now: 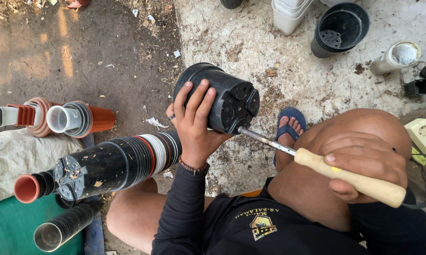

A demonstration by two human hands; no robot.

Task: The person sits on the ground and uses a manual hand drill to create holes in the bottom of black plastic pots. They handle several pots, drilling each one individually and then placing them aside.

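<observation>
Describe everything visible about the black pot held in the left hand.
The black pot is a round plant pot that looks like thin plastic, dusty and scuffed. It lies tilted on its side, its base turned toward the lower right, showing several drainage holes. The left hand grips its wall from below, fingers spread over the side. The metal tip of a tool with a pale wooden handle, held in the right hand, meets the base's lower edge. The pot is held above the dirty floor, its rim hidden.
</observation>
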